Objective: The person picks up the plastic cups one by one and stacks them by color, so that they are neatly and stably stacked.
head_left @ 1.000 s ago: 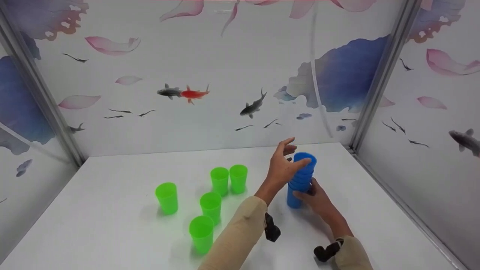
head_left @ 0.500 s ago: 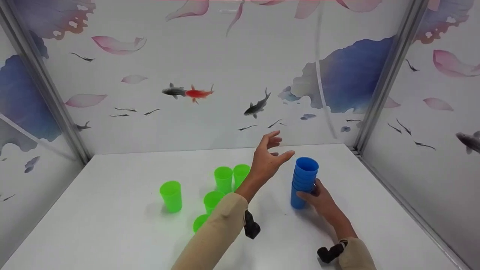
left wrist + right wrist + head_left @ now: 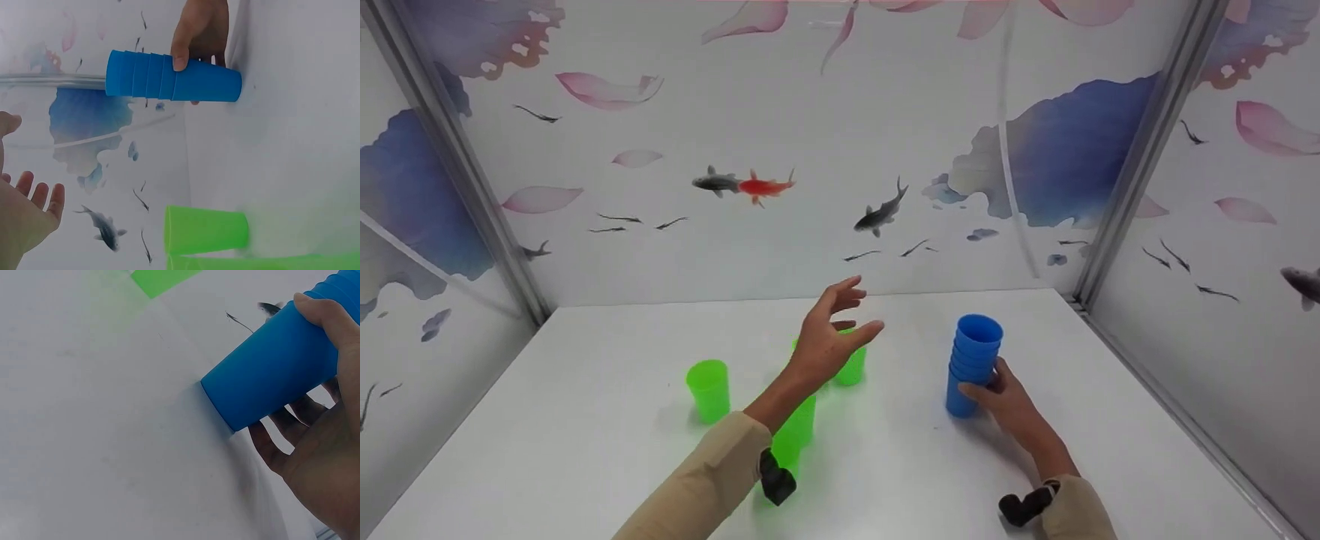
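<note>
A stack of nested blue cups (image 3: 975, 360) stands upright on the right side of the table. My right hand (image 3: 1009, 403) grips its lower part, thumb (image 3: 326, 312) across the near side and fingers behind. Over the green cups hovers my left hand (image 3: 825, 341), holding nothing, its fingers loosely spread and thumb apart. A green cup (image 3: 853, 364) at the back is partly behind that hand. Nearer, another green cup (image 3: 805, 420) shows past the forearm, which hides more of the group. The left wrist view shows the blue stack (image 3: 146, 76) across from the left hand (image 3: 25, 222).
A separate green cup (image 3: 710, 393) stands upright left of my left forearm. The white table (image 3: 915, 480) meets a back wall (image 3: 660, 262) printed with fish and petals. Side panels with metal posts (image 3: 1132, 165) enclose both sides.
My left hand has left the top of the blue stack and moved left, over the green cups. The right hand keeps its grip on the stack, which stays in place.
</note>
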A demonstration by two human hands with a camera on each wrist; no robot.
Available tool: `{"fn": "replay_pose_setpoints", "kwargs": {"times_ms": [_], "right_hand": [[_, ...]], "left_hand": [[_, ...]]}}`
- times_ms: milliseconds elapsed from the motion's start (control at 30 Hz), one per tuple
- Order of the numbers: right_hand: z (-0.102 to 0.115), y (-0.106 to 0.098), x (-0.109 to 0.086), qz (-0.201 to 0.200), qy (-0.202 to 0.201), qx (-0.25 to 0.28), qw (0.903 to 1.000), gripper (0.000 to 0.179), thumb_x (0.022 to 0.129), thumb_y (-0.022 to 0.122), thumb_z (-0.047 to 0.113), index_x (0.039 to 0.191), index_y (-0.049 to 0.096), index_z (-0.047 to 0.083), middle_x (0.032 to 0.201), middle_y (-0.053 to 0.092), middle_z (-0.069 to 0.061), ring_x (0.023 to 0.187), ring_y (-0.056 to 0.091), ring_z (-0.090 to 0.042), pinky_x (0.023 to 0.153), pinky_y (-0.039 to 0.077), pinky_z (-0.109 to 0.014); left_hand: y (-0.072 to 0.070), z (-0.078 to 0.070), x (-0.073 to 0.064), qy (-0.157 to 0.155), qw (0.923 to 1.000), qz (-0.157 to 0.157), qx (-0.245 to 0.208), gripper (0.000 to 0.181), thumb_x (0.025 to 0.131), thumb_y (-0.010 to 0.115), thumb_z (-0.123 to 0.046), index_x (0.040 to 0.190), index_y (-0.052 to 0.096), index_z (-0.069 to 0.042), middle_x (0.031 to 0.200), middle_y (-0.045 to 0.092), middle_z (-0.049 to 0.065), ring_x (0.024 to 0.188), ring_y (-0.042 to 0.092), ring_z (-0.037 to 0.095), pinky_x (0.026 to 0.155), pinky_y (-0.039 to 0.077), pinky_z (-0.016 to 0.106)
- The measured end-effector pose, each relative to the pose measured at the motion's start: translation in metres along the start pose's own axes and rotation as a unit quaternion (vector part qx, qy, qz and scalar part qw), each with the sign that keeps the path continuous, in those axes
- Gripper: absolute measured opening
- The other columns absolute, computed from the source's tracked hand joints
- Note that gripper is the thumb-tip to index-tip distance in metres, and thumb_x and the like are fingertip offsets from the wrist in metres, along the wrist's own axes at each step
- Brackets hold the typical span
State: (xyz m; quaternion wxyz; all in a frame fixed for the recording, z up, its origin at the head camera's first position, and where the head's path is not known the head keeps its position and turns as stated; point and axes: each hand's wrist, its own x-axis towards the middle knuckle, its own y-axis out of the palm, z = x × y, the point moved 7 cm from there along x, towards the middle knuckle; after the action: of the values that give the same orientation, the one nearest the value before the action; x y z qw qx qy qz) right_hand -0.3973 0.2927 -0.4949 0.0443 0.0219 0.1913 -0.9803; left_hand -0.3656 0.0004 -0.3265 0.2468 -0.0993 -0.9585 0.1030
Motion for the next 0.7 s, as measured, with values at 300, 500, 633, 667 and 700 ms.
{"fn": "replay_pose_setpoints", "kwargs": {"times_ms": [300, 500, 633, 667, 700], "right_hand": [[0.001, -0.002, -0.002, 0.001, 0.003, -0.004, 1.0000, 0.104, 0.093, 0.065, 0.052, 0.161, -0.003, 0.014, 0.168, 0.008, -0.021, 0.154, 0.009, -0.048, 0.121, 0.017, -0.065], [-0.001, -0.002, -0.002, 0.004, 0.001, 0.003, 1.0000, 0.103, 0.094, 0.066, 0.048, 0.161, -0.004, 0.014, 0.169, 0.006, -0.020, 0.154, 0.007, -0.048, 0.121, 0.015, -0.066], [0.000, 0.000, -0.001, 0.006, -0.005, 0.006, 0.9999, 0.102, 0.094, 0.065, 0.048, 0.161, -0.004, 0.014, 0.169, 0.006, -0.019, 0.155, 0.006, -0.047, 0.121, 0.014, -0.065], [-0.001, 0.000, -0.001, 0.006, -0.005, 0.005, 1.0000, 0.102, 0.095, 0.065, 0.048, 0.161, -0.004, 0.014, 0.169, 0.005, -0.019, 0.154, 0.005, -0.048, 0.121, 0.014, -0.066], [-0.001, -0.001, -0.001, 0.005, -0.005, 0.006, 1.0000, 0.101, 0.095, 0.065, 0.048, 0.161, -0.004, 0.015, 0.169, 0.005, -0.019, 0.155, 0.005, -0.047, 0.121, 0.014, -0.065]], "left_hand": [[-0.050, -0.006, -0.031, 0.005, 0.9991, 0.022, 0.035, 0.064, 0.090, 0.074, -0.021, 0.148, 0.047, -0.017, 0.144, 0.055, 0.007, 0.135, 0.053, 0.026, 0.109, 0.049, 0.045], [-0.090, -0.004, -0.061, -0.017, 0.9962, 0.045, 0.073, 0.065, 0.090, 0.075, -0.023, 0.148, 0.046, -0.020, 0.147, 0.054, 0.004, 0.140, 0.049, 0.024, 0.115, 0.043, 0.047], [-0.121, 0.005, -0.079, -0.029, 0.9954, 0.017, 0.089, 0.067, 0.089, 0.076, -0.019, 0.149, 0.045, -0.020, 0.147, 0.055, 0.005, 0.140, 0.050, 0.024, 0.115, 0.043, 0.046], [-0.128, 0.008, -0.081, -0.029, 0.9954, 0.009, 0.091, 0.066, 0.089, 0.076, -0.018, 0.149, 0.046, -0.020, 0.146, 0.056, 0.005, 0.140, 0.050, 0.024, 0.114, 0.044, 0.045], [-0.134, 0.010, -0.083, -0.032, 0.9952, 0.002, 0.092, 0.066, 0.089, 0.075, -0.018, 0.148, 0.046, -0.020, 0.146, 0.056, 0.005, 0.140, 0.050, 0.024, 0.114, 0.045, 0.044]]}}
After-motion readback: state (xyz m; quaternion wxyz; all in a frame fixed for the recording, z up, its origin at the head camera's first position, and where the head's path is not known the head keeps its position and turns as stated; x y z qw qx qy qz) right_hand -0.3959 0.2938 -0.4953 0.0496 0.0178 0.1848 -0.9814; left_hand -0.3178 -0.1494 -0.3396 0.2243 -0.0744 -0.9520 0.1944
